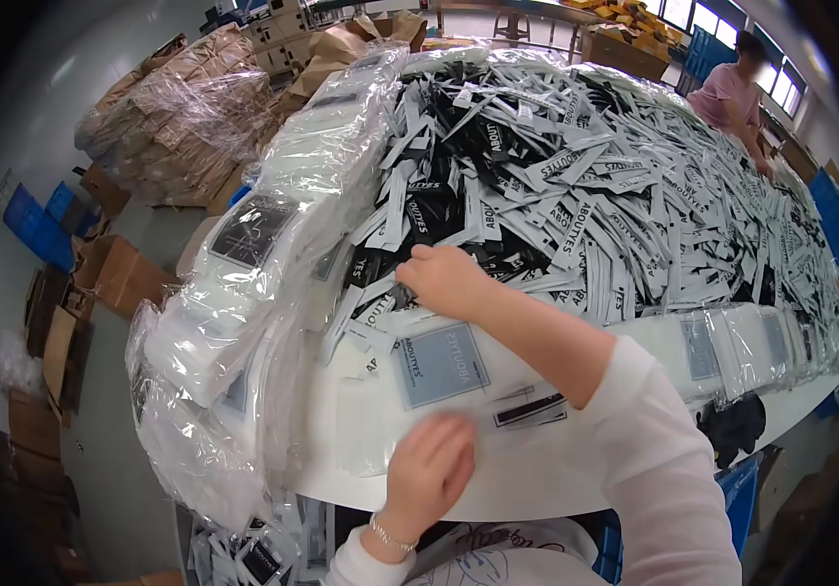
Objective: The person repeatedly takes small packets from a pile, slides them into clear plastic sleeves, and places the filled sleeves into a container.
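My right hand (447, 280) reaches over the near edge of a large heap of slim sachets (575, 220), white and black, printed "ABOUTYES". Its fingers are closed on a sachet at the heap's front; its fingertips are partly hidden. Below, my left hand (429, 467), wearing a bracelet, hovers near the table's front edge, its fingers blurred by motion. Between my hands lies a clear bag with a grey-blue printed panel (441, 364). Beside it are a clear plastic sleeve (366, 425) and a small dark-striped packet (529, 408).
Stacked clear bags (244, 293) line the left side of the white table (517, 479); more bags (732, 352) lie at the right. Sachets fill a bin (258, 552) below the front edge. A person in pink (732, 93) works at the far right. Cardboard boxes (126, 273) stand left.
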Available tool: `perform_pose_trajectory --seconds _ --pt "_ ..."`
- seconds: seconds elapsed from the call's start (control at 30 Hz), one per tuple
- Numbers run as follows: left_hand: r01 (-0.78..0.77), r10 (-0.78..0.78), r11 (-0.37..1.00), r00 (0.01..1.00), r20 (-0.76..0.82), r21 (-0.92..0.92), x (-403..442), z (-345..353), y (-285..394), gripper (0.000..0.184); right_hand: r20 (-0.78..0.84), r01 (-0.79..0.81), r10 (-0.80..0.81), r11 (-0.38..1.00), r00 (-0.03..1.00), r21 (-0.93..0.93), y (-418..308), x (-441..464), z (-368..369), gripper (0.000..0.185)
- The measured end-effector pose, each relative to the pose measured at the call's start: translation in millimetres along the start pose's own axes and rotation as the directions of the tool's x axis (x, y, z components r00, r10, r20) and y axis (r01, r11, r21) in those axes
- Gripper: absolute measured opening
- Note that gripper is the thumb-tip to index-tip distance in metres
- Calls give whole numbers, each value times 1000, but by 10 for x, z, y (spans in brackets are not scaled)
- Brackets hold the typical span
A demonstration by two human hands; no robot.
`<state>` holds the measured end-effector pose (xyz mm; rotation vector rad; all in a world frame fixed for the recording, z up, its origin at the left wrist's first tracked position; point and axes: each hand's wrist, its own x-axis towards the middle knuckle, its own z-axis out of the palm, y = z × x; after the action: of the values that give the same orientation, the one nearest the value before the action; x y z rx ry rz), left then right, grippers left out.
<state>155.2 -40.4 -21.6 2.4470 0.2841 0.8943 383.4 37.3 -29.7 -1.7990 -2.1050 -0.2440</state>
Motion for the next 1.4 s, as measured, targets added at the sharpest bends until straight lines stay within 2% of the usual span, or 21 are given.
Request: perform_pose_trajectory --seconds 0.07,0.13,0.2,0.23,0.27,0.33,0.37,0.4,0.47,0.5,0.6,0.7,0.8,0.9,1.0,1.07,1.1,1.2,1.3,1.37,1.4 --pt "34 -37 992 999 26 122 222 104 -89 33 -306 -47 122 969 944 243 -129 -172 -357 14" --pt "54 -57 979 998 8 196 346 253 -188 35 -536 -20 281 898 796 441 -370 -441 -680 16" --pt "-2 -24 969 995 101 246 303 407 -330 35 -633 171 201 862 747 476 -611 -850 -1039 21" --pt "-30 -10 963 989 148 268 269 445 -364 35 -620 202 149 866 770 459 -719 -1106 -1154 25" --pt "-16 -23 966 989 146 257 246 439 -353 34 -604 299 274 673 748 676 -819 -1419 -1109 20" --pt "7 -42 972 988 148 233 205 388 -313 32 -640 223 451 682 622 696 -1066 -1961 -865 22" --pt "-4 -20 979 994 111 206 200 360 -304 26 -494 -49 538 708 683 704 -1134 -2263 -632 22" --pt "33 -48 987 994 94 157 198 327 -297 24 -337 -317 635 691 695 650 -1177 -2497 -460 22" --pt "106 -111 993 991 76 59 182 269 -276 20 -349 -268 702 609 621 747 -1290 -2664 -386 19" --pt "99 -100 994 995 15 45 180 262 -249 17 -345 -240 738 560 580 793 -1333 -2686 -393 18" --pt "120 -120 993 993 8 17 131 202 -163 17 -492 -148 665 666 561 731 -1352 -2654 -507 7" --pt "128 -128 992 991 26 -12 53 134 -95 18 -208 -489 856 452 474 746 -1372 -2741 -413 9" --pt "141 -138 989 989 53 -40 -34 104 5 19 -389 -339 816 544 427 768 -1384 -2668 -468 8" --pt "85 -82 996 993 84 -35 -93 123 103 21 -215 -559 859 473 465 681 -1346 -2642 -414 7" --pt "55 -49 997 991 128 -45 -170 125 201 22 -180 -620 863 470 472 628 -1373 -2680 -422 14" --pt "35 -29 999 988 149 -40 -270 149 258 26 35 -426 941 119 335 897 -1383 -2704 -425 20" --pt "25 -19 999 986 163 -35 -306 156 304 27 163 -289 944 -77 288 954 -1393 -2699 -439 24" --pt "9 -7 1000 975 223 -6 -457 215 364 29 382 -50 870 -386 310 921 -1422 -2624 -634 28" --pt "-40 22 997 962 271 63 -566 272 393 29 487 -107 860 -476 152 873 -1478 -2525 -678 22" --pt "-79 51 993 960 276 92 -597 296 414 26 269 -409 904 -119 332 905 -1513 -2380 -687 19" --pt "-96 63 990 958 280 106 -615 296 420 25 176 -513 881 86 440 854 -1530 -2338 -687 21"
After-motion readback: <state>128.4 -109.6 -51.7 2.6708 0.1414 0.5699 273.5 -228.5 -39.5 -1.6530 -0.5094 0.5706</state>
